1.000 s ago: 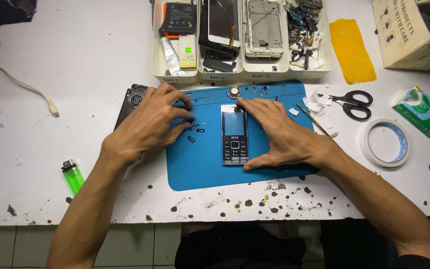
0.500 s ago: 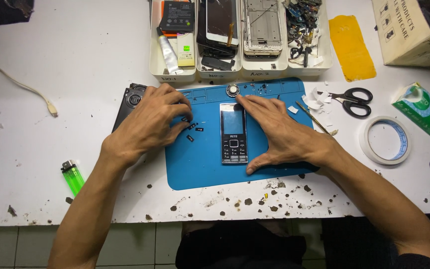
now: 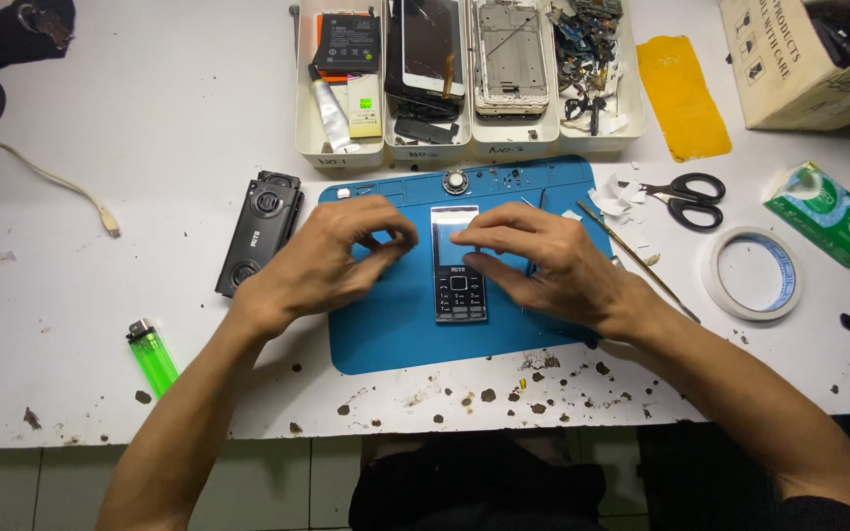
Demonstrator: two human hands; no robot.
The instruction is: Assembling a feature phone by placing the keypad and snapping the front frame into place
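A black bar phone with a keypad [image 3: 459, 285] lies face up in the middle of a blue work mat [image 3: 395, 334]. My right hand [image 3: 553, 265] reaches in from the right, its fingertips resting on the upper part of the phone's screen and its thumb by the phone's right edge. My left hand [image 3: 332, 261] hovers over the mat just left of the phone, fingers curled with thumb and fingertips pinched together. Nothing shows between them. A small round metal piece [image 3: 456, 182] sits at the mat's far edge.
White trays [image 3: 336, 147] of phone parts line the back. A black speaker module [image 3: 258, 231] and a green lighter [image 3: 152, 356] lie left. On the right are a thin tool [image 3: 641, 265], scissors [image 3: 686, 197], a tape roll [image 3: 752, 273], a green packet [image 3: 823, 214], a yellow cloth [image 3: 681, 93] and a cardboard box [image 3: 789, 69].
Both hands have lifted from lying flat on the mat. The left hand's fingers have curled into a pinch, and the right hand's fingertips have come onto the phone's screen.
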